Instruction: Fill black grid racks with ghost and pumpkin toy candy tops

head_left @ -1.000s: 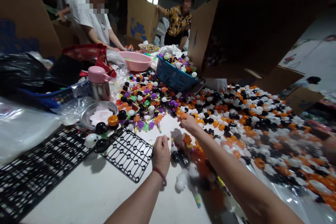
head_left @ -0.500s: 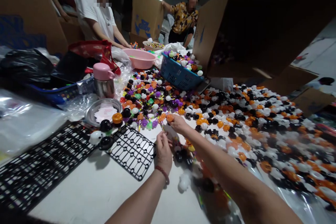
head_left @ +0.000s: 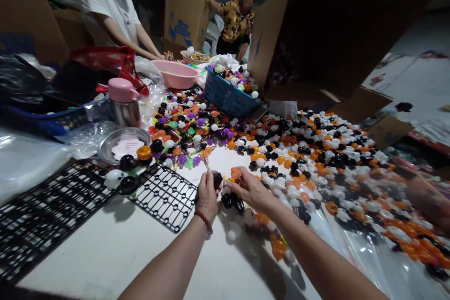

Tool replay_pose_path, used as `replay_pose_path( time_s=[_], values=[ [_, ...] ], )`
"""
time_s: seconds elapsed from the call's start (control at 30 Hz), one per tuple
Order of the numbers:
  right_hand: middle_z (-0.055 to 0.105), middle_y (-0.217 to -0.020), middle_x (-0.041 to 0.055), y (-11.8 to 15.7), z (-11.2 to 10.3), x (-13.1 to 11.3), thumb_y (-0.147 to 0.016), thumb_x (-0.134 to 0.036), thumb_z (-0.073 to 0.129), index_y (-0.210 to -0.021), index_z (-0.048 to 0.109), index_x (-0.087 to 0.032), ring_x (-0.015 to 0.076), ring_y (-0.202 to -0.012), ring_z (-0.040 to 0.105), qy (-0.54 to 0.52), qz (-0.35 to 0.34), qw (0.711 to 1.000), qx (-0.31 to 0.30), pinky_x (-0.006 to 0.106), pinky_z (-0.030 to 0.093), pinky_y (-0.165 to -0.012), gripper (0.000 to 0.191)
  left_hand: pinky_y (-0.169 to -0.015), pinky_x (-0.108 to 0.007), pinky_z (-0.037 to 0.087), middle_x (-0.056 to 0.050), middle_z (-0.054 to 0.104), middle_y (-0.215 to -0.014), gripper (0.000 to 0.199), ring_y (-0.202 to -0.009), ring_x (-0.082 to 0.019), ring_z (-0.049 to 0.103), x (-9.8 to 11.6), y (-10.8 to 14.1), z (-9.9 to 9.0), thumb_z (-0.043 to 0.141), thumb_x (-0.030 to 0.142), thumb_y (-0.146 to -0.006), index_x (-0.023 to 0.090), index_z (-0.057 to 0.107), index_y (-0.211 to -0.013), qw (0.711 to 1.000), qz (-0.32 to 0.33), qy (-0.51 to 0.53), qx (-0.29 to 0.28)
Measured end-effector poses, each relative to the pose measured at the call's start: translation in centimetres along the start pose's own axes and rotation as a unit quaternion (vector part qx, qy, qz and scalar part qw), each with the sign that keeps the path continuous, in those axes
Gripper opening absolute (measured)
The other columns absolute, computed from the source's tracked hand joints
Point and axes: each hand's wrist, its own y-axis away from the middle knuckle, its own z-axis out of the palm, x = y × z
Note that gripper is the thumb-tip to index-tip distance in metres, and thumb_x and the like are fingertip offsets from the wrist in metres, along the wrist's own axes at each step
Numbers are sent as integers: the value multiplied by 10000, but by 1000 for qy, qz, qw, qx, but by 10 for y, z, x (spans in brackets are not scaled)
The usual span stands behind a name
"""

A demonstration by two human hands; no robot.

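My left hand (head_left: 208, 194), with a red bead bracelet at the wrist, is closed near the middle of the white table. A small black toy head (head_left: 217, 179) shows at its fingertips. A patterned stick with an orange head (head_left: 206, 152) stands up just beyond the thumb; I cannot tell whether the hand grips it. My right hand (head_left: 252, 191) pinches an orange toy head (head_left: 235, 173), facing the left hand. Several black, white and orange heads (head_left: 232, 201) lie below the right hand and forearm, partly blurred. A black plastic grid (head_left: 167, 197) lies left of my left hand.
Mixed coloured stick toys (head_left: 190, 124) and a large pile of orange, black and white heads (head_left: 330, 159) spread ahead and right. Behind stand a blue basket (head_left: 228, 93), a pink basin (head_left: 177, 75) and a tilted carton (head_left: 270, 33). A flask (head_left: 123, 103) stands left; two people work beyond.
My right hand has drawn back from the pile with an orange head, closer to me. A black head now shows at my left hand. The view has shifted slightly right.
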Motion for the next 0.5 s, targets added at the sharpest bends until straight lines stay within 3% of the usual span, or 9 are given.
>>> replay_pose_path(
  time_s=[0.13,0.33,0.5],
  values=[
    [633,-909,47,6,5,-3,-970,-239,451,-946,561,-190,158,-792,550,86,-30,996,-3,264,415,-734,123,-485,-191,418,46,530,-684,473,-533,-86,500,-3,-2,0,517,689,-856,217,525,-873,1000,-4,4,8],
    [660,-882,65,4,11,3,-996,-312,461,-962,588,-190,156,-706,560,238,-1,970,-44,260,340,-648,179,-515,-208,443,23,567,-734,510,-550,-90,516,-4,-4,-1,454,705,-879,205,552,-915,1000,-3,-5,19],
    [661,-958,74,3,11,5,-1011,-272,422,-992,581,-195,164,-753,588,310,-26,949,-53,269,328,-656,179,-513,-228,458,3,597,-714,548,-567,-115,551,-3,-1,0,430,721,-882,194,578,-895,998,10,-55,4]
  ],
)
